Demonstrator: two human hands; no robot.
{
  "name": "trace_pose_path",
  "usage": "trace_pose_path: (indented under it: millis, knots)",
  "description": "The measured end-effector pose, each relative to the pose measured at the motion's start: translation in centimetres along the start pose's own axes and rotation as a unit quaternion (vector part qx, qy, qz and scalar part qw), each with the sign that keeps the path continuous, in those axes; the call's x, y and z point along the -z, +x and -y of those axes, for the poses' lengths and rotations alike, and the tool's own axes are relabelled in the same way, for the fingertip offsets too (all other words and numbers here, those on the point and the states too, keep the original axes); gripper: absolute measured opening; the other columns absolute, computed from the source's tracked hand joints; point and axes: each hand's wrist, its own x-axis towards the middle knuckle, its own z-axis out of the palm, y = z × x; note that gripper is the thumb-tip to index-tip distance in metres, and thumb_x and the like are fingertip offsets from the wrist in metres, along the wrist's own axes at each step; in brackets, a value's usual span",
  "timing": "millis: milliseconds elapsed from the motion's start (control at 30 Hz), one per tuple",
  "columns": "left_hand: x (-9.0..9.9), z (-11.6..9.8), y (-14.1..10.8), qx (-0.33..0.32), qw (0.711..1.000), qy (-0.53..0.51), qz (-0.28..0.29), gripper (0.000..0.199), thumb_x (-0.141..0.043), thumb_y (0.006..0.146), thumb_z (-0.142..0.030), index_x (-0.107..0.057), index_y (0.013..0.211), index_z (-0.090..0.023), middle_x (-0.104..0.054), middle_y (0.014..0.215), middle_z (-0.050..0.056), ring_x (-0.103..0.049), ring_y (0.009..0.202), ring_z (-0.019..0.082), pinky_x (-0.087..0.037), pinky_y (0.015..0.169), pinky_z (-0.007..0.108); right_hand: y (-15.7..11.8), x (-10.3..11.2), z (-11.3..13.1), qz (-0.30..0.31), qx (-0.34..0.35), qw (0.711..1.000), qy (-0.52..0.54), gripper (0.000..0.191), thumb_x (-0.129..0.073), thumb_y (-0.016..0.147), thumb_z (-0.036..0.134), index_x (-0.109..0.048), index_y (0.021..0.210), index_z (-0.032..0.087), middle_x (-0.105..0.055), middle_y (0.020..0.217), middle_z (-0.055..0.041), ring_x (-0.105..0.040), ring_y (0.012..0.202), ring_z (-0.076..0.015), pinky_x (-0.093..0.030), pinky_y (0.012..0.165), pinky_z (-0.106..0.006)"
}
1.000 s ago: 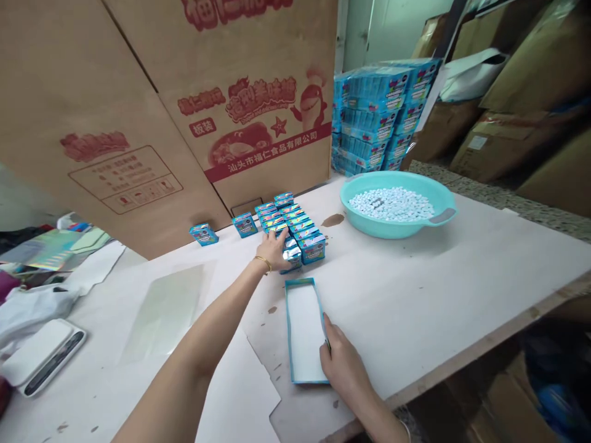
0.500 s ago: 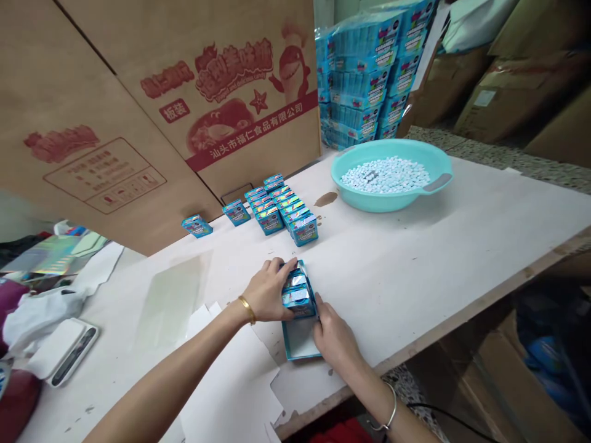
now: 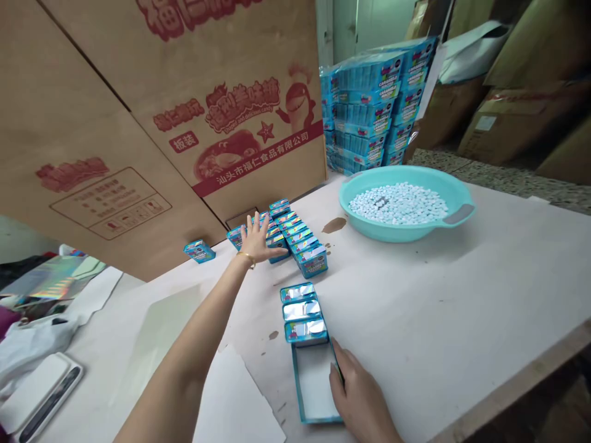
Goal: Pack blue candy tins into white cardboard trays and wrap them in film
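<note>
In the head view, toward the near edge of the table (image 3: 443,332), the blue tray (image 3: 316,381) is clasped at its right wall by the right hand (image 3: 362,394), while nearer the far edge the left hand (image 3: 257,245) is splayed, seemingly empty, over small boxes (image 3: 314,261), likely light, stiff, slick and best pinched by their sides.

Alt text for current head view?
Right hand holds a shallow tray with three blue boxes at its far end. Left hand is spread over more blue boxes; a teal basin of white pieces stands right.
</note>
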Motion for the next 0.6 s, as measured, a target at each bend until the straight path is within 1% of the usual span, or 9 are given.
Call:
trace_pose_path:
  millis: [67, 133, 200, 300, 367, 433, 467, 533, 600]
  knots:
    - [-1.3, 1.5, 2.7, 0.011, 0.998, 0.038, 0.047, 0.123, -0.070, 0.058, -0.072, -0.013, 0.153, -0.019, 0.001, 0.161, 0.016, 0.010, 0.145, 0.042, 0.000, 0.114, 0.062, 0.0, -0.1, -0.4, 0.026, 0.000, 1.000, 0.006, 0.049, -0.030, 0.092, 0.022, -0.050, 0.137, 0.016, -0.064, 0.123, -0.0115, -0.066, 0.105, -0.0216, -0.057, 0.081, -0.030]
    - [-2.7, 2.2, 3.6, 0.016, 0.995, 0.055, 0.078, 0.120, -0.070, 0.059, -0.071, -0.016, 0.153, -0.020, -0.003, 0.161, 0.016, 0.007, 0.146, 0.042, 0.000, 0.113, 0.063, 0.1, -0.3, -0.8, 0.046, 0.012, 0.999, 0.011, 0.050, -0.031, 0.093, 0.023, -0.048, 0.139, 0.018, -0.063, 0.125, -0.0102, -0.065, 0.106, -0.0205, -0.057, 0.082, -0.028]
    - [-3.7, 2.1, 3.1, 0.019, 0.996, 0.060, 0.068, 0.112, -0.069, 0.062, -0.067, -0.020, 0.152, -0.020, -0.008, 0.161, 0.015, 0.002, 0.146, 0.041, 0.002, 0.113, 0.064, 0.1, -0.4, -1.1, 0.051, 0.018, 0.998, 0.010, 0.050, -0.032, 0.093, 0.024, -0.047, 0.141, 0.020, -0.063, 0.126, -0.0094, -0.065, 0.106, -0.0203, -0.057, 0.080, -0.027]
    - [-4.2, 1.4, 1.5, 0.000, 0.998, 0.057, 0.016, 0.102, -0.071, 0.065, -0.058, -0.027, 0.149, -0.019, -0.024, 0.155, 0.018, -0.013, 0.145, 0.039, 0.003, 0.114, 0.063, 0.0, -0.4, -1.0, 0.042, 0.011, 0.999, -0.001, 0.050, -0.032, 0.093, 0.024, -0.047, 0.140, 0.022, -0.064, 0.124, -0.0097, -0.067, 0.102, -0.0218, -0.058, 0.075, -0.028]
    - [-4.1, 0.8, 1.3, -0.004, 0.999, 0.042, 0.009, 0.103, -0.075, 0.062, -0.051, -0.029, 0.148, -0.019, -0.032, 0.149, 0.020, -0.025, 0.139, 0.041, -0.009, 0.114, 0.061, 0.1, 0.0, -0.7, 0.051, 0.010, 0.999, 0.000, 0.051, -0.032, 0.092, 0.023, -0.047, 0.141, 0.021, -0.065, 0.122, -0.0099, -0.067, 0.100, -0.0217, -0.058, 0.074, -0.028]
    - [-3.8, 0.5, 1.7, 0.010, 1.000, 0.013, 0.022, 0.110, -0.080, 0.056, -0.045, -0.027, 0.149, -0.021, -0.035, 0.144, 0.021, -0.031, 0.134, 0.043, -0.028, 0.109, 0.058, 0.1, 0.6, -0.5, 0.071, 0.015, 0.997, 0.007, 0.052, -0.031, 0.092, 0.023, -0.044, 0.142, 0.020, -0.065, 0.120, -0.0099, -0.067, 0.100, -0.0211, -0.057, 0.076, -0.029]
    - [-3.7, 0.5, 2.0, 0.025, 0.999, -0.008, 0.029, 0.114, -0.082, 0.053, -0.044, -0.026, 0.150, -0.022, -0.036, 0.143, 0.021, -0.033, 0.132, 0.044, -0.035, 0.104, 0.056, 0.1, 0.9, -0.4, 0.082, 0.017, 0.996, 0.010, 0.053, -0.030, 0.091, 0.022, -0.043, 0.143, 0.019, -0.065, 0.120, -0.0101, -0.066, 0.101, -0.0210, -0.056, 0.079, -0.029]
    - [-3.3, 1.1, 1.9, 0.072, 0.995, -0.066, 0.019, 0.117, -0.085, 0.048, -0.041, -0.028, 0.149, -0.021, -0.040, 0.139, 0.021, -0.037, 0.128, 0.045, -0.039, 0.101, 0.053, 0.2, 1.5, -0.3, 0.098, 0.017, 0.995, 0.013, 0.054, -0.030, 0.090, 0.021, -0.042, 0.143, 0.018, -0.063, 0.121, -0.0110, -0.064, 0.104, -0.0213, -0.055, 0.082, -0.030]
    - [-2.5, 2.4, 0.0, 0.116, 0.979, -0.167, -0.034, 0.115, -0.087, 0.048, -0.040, -0.031, 0.146, -0.019, -0.043, 0.136, 0.020, -0.042, 0.126, 0.041, -0.037, 0.104, 0.052, 0.4, 1.9, 0.0, 0.111, 0.013, 0.994, 0.011, 0.056, -0.029, 0.090, 0.021, -0.040, 0.144, 0.016, -0.062, 0.122, -0.0119, -0.063, 0.106, -0.0219, -0.054, 0.083, -0.031]
